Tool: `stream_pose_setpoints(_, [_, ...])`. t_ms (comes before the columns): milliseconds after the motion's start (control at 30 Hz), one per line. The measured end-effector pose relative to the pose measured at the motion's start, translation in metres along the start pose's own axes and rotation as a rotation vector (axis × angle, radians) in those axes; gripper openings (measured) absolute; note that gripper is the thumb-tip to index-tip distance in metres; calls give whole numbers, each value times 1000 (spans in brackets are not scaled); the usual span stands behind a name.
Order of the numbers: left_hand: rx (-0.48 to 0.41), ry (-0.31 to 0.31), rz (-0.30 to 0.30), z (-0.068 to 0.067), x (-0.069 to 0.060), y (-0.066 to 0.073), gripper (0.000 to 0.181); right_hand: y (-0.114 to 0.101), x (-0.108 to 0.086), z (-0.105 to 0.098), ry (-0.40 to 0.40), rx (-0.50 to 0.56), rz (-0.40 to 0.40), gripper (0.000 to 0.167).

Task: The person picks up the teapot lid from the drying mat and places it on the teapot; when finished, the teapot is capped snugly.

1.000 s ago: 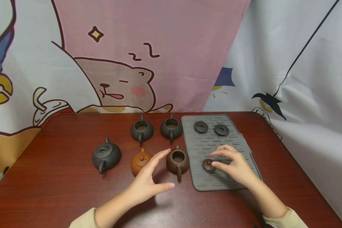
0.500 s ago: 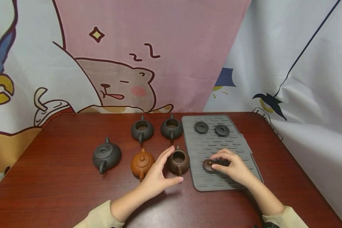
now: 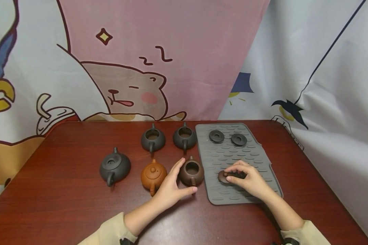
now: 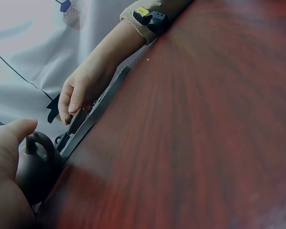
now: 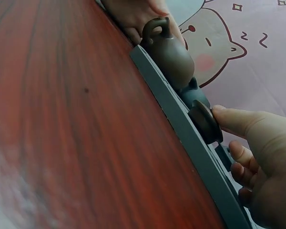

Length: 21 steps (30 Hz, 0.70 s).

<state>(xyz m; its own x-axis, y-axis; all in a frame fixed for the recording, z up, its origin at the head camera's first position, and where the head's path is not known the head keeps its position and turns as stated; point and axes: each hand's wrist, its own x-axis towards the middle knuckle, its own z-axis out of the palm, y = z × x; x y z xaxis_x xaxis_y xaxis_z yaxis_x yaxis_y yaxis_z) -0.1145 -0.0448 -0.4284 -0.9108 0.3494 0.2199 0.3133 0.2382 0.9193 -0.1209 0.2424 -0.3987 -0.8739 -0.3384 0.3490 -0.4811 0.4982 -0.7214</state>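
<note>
In the head view, my left hand (image 3: 169,189) reaches round the left side and front of a lidless brown teapot (image 3: 191,174). Its fingers lie fairly straight along the pot; the thumb extends past the handle. The left wrist view shows that thumb close to the teapot's handle (image 4: 44,145); whether it touches cannot be told. At the grey ribbed mat (image 3: 214,194), my right hand (image 3: 253,180) pinches the knob of a small brown teapot lid (image 3: 223,177). The lid (image 5: 205,123) lies at the mat's surface in the right wrist view.
An orange lidded teapot (image 3: 153,175) stands left of the brown one, beside my left hand. A dark lidded teapot (image 3: 115,166) sits farther left. Two dark lidless teapots (image 3: 153,139) stand behind, and two dark lids (image 3: 216,136) lie at the mat's back.
My left hand has moved right, from over the orange teapot to the brown teapot's side. The right hand's fingers have come together on the lid's knob.
</note>
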Motion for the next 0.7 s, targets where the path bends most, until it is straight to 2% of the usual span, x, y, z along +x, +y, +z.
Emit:
stream_pose_setpoints(233, [14,-7,-10,1,0,-2,94,-1,0,2,16,-18,12,18])
stream_pose_setpoints(533, [14,-9,-11,1,1,-2,93,29,-3,6,22,-19,1,20])
stream_pose_setpoints(700, [14,-11,-14,1,0,-2,92,31,-3,5,20,-17,12,19])
